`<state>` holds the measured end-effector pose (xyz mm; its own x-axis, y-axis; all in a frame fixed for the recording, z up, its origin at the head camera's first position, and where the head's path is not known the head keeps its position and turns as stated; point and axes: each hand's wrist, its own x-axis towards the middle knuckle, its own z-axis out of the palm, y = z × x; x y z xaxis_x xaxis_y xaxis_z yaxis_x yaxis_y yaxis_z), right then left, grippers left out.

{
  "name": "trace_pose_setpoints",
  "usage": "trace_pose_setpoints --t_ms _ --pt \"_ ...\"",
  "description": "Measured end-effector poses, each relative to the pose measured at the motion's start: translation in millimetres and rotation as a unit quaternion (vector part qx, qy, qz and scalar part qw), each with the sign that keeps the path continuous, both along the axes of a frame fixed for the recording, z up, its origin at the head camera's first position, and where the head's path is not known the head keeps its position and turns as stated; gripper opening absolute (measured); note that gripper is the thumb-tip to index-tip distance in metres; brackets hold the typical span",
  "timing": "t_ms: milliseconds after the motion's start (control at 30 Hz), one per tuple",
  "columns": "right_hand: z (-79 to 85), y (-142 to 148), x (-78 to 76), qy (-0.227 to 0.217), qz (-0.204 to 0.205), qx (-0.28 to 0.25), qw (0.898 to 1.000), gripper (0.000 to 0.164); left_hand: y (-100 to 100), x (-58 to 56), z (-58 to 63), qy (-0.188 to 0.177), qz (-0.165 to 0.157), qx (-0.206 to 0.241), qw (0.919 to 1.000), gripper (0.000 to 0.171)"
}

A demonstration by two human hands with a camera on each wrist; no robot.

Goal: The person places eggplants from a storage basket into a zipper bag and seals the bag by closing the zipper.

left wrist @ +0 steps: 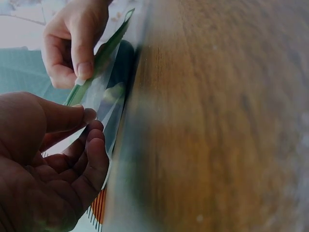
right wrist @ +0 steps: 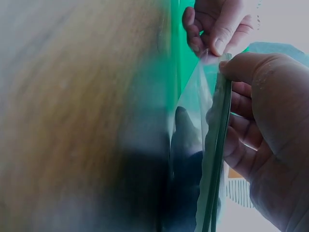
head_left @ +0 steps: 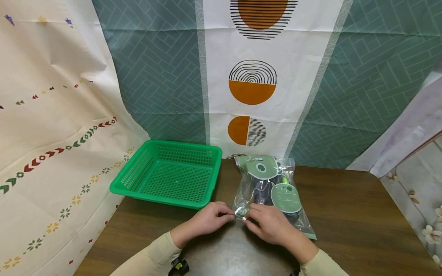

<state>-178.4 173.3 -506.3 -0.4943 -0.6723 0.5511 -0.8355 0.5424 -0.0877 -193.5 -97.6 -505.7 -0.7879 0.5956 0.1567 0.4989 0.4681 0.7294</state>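
Observation:
A clear zip bag (head_left: 241,191) printed with green cartoon faces lies on the table, with dark, glossy items and a bright green bit showing inside. My left hand (head_left: 210,219) pinches the near left corner of the bag between thumb and fingertip, as the left wrist view shows. Close beside it, my right hand (head_left: 267,224) pinches the bag's green zip edge (right wrist: 217,145), its thumb at a small white slider (left wrist: 80,81). The other fingers of the right hand curl behind that edge. In the right wrist view the zip strip runs down away from both hands.
An unfilled green plastic basket (head_left: 176,182) with perforated walls stands left of the bag, near the left hand. The brown wooden table (head_left: 359,218) extends to the right. Patterned cloth (head_left: 165,76) hangs behind, and another cloth (head_left: 62,153) covers the left side.

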Motion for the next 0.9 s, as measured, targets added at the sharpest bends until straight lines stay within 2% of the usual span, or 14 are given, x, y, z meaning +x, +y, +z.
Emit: trace_pose_setpoints --t_ms 633,900 --pt "0.5 19.6 5.4 0.005 -0.009 -0.003 1.0 0.014 1.3 1.8 2.5 -0.007 0.012 -0.01 0.9998 0.015" --pt "2.0 27.7 8.8 0.005 -0.01 -0.015 1.0 0.016 0.0 2.1 1.0 0.0 0.011 -0.012 0.9999 0.015"
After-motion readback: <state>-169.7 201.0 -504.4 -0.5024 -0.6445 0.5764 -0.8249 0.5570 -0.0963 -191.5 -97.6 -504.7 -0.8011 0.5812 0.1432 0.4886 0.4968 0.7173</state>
